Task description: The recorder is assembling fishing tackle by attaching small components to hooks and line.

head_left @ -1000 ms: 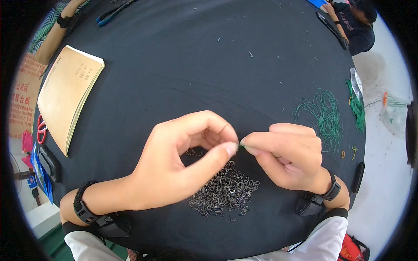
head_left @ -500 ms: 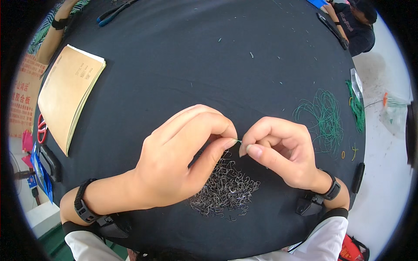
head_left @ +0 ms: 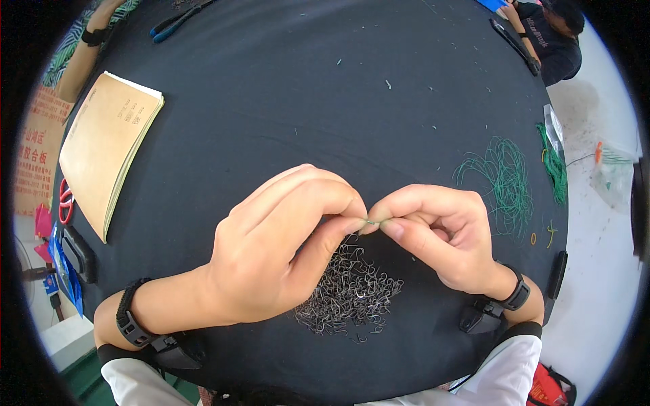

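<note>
My left hand (head_left: pixel 284 237) is closed in a pinch, thumb against forefinger, above a heap of dark metal fish hooks (head_left: pixel 352 291). A short bit of green line (head_left: pixel 371 222) shows at its fingertips. My right hand (head_left: pixel 440 237) pinches at the same green bit, its fingertips almost touching those of the left. Whether a hook is gripped along with the line cannot be made out, as the fingers cover it. The hooks lie loose on the black cloth, partly behind my left hand.
A loose tangle of green line (head_left: pixel 504 186) lies at the right, near a green bundle (head_left: pixel 554 166). A tan booklet (head_left: pixel 112 142) and red-handled scissors (head_left: pixel 66 201) are at the left. Pliers (head_left: pixel 179 24) lie at the far left. Another person (head_left: pixel 552 44) sits at the far right.
My right hand's fingertips have moved slightly left and closed on the green bit, narrowing the gap between the hands. My left hand has barely moved.
</note>
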### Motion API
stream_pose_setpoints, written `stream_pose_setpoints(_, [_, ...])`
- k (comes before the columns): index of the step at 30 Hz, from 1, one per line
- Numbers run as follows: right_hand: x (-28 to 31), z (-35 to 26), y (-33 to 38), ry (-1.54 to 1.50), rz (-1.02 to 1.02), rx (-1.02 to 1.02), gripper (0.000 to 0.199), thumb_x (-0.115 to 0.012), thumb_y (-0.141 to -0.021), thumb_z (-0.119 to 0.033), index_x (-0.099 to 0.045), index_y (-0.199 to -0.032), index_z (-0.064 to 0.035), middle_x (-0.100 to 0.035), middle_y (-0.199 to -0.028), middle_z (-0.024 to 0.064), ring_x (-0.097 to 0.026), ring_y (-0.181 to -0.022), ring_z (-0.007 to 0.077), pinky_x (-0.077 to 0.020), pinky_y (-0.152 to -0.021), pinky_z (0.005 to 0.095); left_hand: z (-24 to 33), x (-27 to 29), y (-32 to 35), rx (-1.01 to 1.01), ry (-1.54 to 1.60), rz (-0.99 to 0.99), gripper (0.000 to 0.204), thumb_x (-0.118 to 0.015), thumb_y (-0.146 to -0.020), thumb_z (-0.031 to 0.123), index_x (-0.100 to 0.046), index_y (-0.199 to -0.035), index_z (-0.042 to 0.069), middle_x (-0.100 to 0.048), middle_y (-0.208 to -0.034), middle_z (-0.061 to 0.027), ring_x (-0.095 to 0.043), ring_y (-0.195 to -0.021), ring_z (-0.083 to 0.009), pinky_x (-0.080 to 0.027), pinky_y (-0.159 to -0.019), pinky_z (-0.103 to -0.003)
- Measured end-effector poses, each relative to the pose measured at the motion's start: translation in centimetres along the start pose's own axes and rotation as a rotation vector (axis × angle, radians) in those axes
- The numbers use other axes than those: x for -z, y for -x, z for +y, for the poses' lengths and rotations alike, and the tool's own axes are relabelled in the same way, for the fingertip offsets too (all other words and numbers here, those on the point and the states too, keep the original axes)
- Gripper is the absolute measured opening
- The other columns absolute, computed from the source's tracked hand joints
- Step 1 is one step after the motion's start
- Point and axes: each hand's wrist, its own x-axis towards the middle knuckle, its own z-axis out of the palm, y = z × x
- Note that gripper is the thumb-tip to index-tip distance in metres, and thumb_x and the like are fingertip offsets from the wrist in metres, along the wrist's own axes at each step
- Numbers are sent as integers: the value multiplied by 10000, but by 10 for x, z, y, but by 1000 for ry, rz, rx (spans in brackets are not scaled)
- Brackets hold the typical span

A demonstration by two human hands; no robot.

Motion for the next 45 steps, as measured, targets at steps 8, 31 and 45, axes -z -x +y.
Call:
stream_pose_setpoints(8, [-2,-3,0,-39,7,-37,167,-539,-894,-11,-641,-1024,17,-386,-569,-116,-257,-514,-28,-191,-467,175,-2,-2,0,-88,-27,43,134,-629,-748,-99,-564,-853,-46,-604,-761,-144,-598,-671,-234,-480,-615,-298])
stream_pose_setpoints(31, [-1,-6,1,308,61,239,143,-628,-790,20,-649,-919,-39,-301,-457,-49,-267,-385,37,-218,-405,221,-1,2,-2,-153,-35,-30,216,-678,-702,-97,-583,-885,-30,-624,-843,-147,-626,-734,-263,-504,-633,-332])
stream_pose_setpoints(45, [0,-8,1,323,65,264,151,-649,-774,15,-633,-916,-35,-275,-468,-50,-264,-382,42,-219,-406,226,2,3,-1,-170,-82,-57,249,-680,-704,-75,-572,-917,-6,-625,-866,-135,-632,-764,-270,-519,-656,-337])
